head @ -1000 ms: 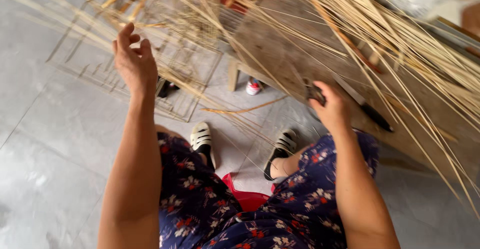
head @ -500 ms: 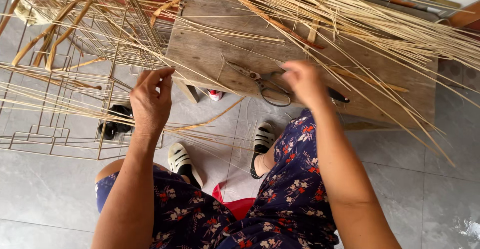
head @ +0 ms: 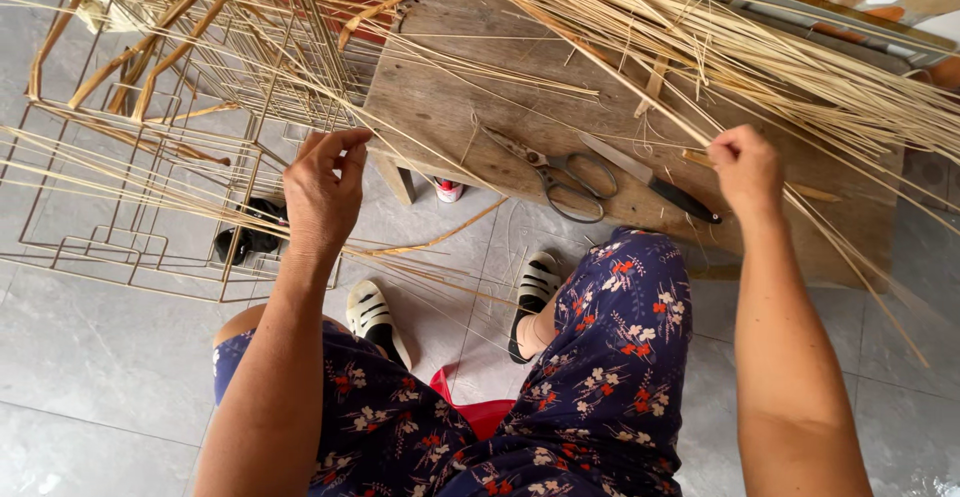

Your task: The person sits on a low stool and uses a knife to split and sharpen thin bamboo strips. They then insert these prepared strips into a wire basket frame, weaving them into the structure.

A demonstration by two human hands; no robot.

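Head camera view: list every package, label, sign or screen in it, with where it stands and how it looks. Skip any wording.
No signs or screens show.
Small container: on the floor under the front edge of the wooden bench, just left of the scissors; round, white with a red top, mostly hidden. Whether it bears a label cannot be told.
Flat framed panel: top right behind the reed strips; pale face, wooden edge, only partly visible.

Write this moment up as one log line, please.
left hand: pinching thin straw strips | right hand: gripping straw bundle | scissors, knife: idle on wooden bench
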